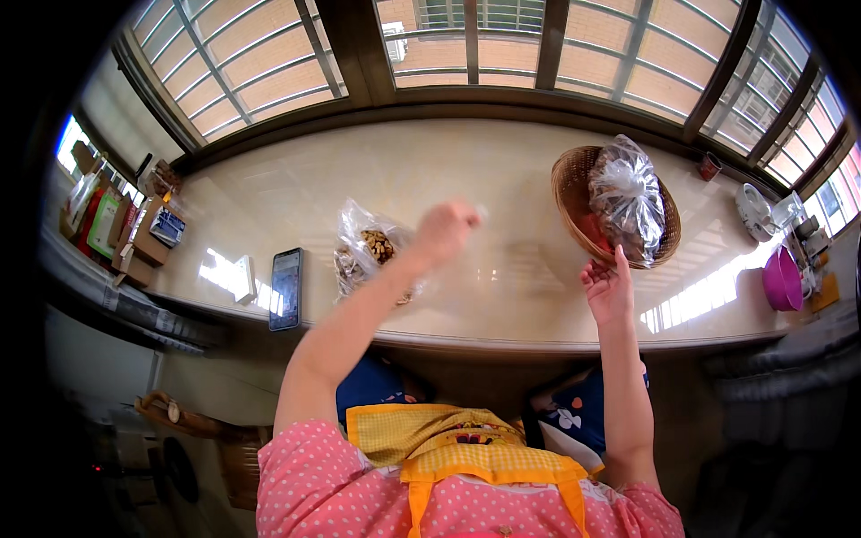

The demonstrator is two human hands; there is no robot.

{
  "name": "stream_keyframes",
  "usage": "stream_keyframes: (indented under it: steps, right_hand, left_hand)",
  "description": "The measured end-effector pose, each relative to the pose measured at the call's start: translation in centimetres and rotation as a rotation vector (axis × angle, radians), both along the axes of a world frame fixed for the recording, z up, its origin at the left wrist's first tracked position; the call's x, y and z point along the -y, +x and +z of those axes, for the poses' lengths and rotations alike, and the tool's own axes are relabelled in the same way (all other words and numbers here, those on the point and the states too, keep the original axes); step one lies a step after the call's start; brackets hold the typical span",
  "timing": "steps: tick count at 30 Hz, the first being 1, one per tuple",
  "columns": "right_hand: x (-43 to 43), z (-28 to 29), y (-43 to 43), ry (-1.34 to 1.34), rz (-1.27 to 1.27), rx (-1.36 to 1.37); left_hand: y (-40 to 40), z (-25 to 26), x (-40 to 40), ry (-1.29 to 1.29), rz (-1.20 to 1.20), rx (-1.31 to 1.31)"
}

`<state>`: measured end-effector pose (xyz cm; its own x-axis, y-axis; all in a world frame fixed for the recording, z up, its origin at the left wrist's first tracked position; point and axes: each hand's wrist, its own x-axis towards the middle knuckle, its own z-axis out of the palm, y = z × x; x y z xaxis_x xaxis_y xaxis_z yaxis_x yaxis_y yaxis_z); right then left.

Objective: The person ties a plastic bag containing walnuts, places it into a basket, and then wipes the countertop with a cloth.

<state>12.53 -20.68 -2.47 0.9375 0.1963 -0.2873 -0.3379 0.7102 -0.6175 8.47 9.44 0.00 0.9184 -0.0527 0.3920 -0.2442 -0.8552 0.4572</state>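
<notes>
My left hand [447, 225] is blurred above the tabletop, its fingers curled; whether anything is between them I cannot tell. Below its forearm lies an open clear plastic bag [353, 225], partly covered by the arm, with walnut kernels [378, 247] showing in it. On the right, my right hand [609, 286] grips the near edge of an oval wicker basket [572, 178], thumb at the rim and fingers curled outside. A knotted clear plastic bag [629, 195] of brown contents fills much of the basket. Something red [592, 228] shows beside that bag.
A smartphone [286, 289] and a small white box [245, 279] lie near the front left edge. Cartons [138, 235] crowd the far left. On the right stand a small dark red cup [709, 166], a white bowl [753, 212] and a magenta basin [782, 279]. Windows border the table's back.
</notes>
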Motion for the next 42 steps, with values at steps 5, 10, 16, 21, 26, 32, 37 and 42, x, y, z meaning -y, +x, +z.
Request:
stream_keyframes:
  steps: [5, 10, 16, 21, 26, 32, 37, 42]
  right_hand:
    - [-0.1, 0.6, 1.7, 0.019, -0.023, -0.021]
    - [5.1, 0.2, 4.5, -0.063, -0.022, -0.063]
    - [9.1, 0.9, 4.2, -0.135, -0.106, -0.070]
    - [7.4, 1.2, 0.6, -0.019, -0.172, 0.062]
    - [-2.5, 1.9, -7.8, -0.403, 0.275, 0.270]
    - [-6.3, 2.2, -3.9, -0.634, 0.382, 0.558]
    - [-6.0, 1.9, 2.3, -1.172, 0.098, 0.808]
    - [-3.9, 1.3, 7.2, -1.384, -0.198, 0.916]
  left_hand:
    - [3.7, -2.2, -9.9, 0.320, 0.311, -0.150]
    - [2.9, -4.6, -3.9, 0.258, 0.122, -0.064]
    - [-3.8, -2.7, 8.1, 0.082, -0.040, 0.022]
    - [-4.8, -2.4, 10.8, -0.466, -0.167, -0.152]
    - [-5.6, -2.1, 11.2, -0.944, -0.048, -0.053]
    - [-5.9, -2.5, 9.4, -1.049, -0.112, -0.100]
    - [-5.5, -2.7, 8.6, -0.823, -0.057, -0.060]
    - [-5.1, -4.2, 8.0, -0.845, -0.018, -0.081]
